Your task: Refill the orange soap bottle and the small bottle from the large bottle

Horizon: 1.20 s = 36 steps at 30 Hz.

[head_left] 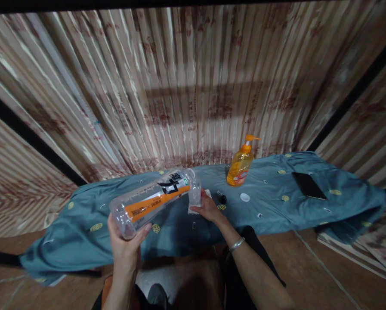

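Note:
A large clear plastic bottle (pixel 154 200) with an orange and black label lies tilted in the air, its neck toward the right. My left hand (pixel 126 241) is wrapped round its base. The neck meets the top of a small clear container (pixel 195 196), which my right hand (pixel 208 207) grips from the right side. Some white material shows behind and under the small container. Whether liquid passes between the two cannot be made out.
Behind to the right stands an orange pump bottle (pixel 239 168). A small black cap (pixel 223 199) and a white disc (pixel 245 197) lie on the blue-green cloth (pixel 176 234). Farther right is a dark phone (pixel 309 185). A striped curtain (pixel 186 86) hangs behind.

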Tool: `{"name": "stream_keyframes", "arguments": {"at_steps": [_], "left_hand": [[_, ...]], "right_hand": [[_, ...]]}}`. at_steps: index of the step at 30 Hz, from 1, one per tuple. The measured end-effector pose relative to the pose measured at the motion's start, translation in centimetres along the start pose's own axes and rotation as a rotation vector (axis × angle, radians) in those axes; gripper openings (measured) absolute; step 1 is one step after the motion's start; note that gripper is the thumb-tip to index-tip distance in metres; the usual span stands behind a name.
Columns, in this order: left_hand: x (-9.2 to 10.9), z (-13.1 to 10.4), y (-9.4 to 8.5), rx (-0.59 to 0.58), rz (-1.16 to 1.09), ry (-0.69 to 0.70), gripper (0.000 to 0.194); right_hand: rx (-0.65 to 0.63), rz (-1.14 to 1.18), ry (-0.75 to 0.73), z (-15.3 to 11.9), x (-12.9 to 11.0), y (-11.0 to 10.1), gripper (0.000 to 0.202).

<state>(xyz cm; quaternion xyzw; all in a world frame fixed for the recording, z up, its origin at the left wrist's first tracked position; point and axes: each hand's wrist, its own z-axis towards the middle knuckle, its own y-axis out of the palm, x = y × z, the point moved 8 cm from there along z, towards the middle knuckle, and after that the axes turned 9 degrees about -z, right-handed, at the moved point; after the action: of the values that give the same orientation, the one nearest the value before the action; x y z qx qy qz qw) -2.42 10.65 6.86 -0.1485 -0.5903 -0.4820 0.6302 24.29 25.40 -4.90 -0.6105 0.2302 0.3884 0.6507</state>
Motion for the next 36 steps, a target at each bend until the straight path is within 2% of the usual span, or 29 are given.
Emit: {"name": "stream_keyframes", "arguments": {"at_steps": [3,7,10,17,25,31,36], "left_hand": [[0.1,-0.5,0.8,0.050,-0.083,-0.077,0.090],[0.1,-1.0,1.5,0.099,-0.188,-0.115,0.072],[-0.1,-1.1,1.6,0.115,-0.239,-0.131,0.066],[-0.7,-1.6,1.5,0.105,-0.277,-0.160,0.068],[-1.6,-2.0,1.4,0.081,-0.288,-0.211,0.053],[-1.2,-2.8,1.9,0.052,-0.299,-0.207,0.046],[-1.4,-2.6,1.7,0.063,-0.289,-0.224,0.050]], "right_hand": [[0.004,0.019,-0.020,0.0,-0.1,-0.1,0.083],[0.007,0.025,-0.027,-0.1,-0.2,-0.2,0.082],[-0.002,0.021,-0.018,-0.1,-0.2,-0.2,0.080],[-0.008,0.038,-0.014,-0.1,-0.1,-0.1,0.080],[0.004,0.027,-0.014,-0.2,-0.1,-0.1,0.082],[0.001,0.042,-0.018,-0.3,0.0,0.0,0.081],[-0.013,0.016,-0.005,-0.2,0.1,0.0,0.081]]}}
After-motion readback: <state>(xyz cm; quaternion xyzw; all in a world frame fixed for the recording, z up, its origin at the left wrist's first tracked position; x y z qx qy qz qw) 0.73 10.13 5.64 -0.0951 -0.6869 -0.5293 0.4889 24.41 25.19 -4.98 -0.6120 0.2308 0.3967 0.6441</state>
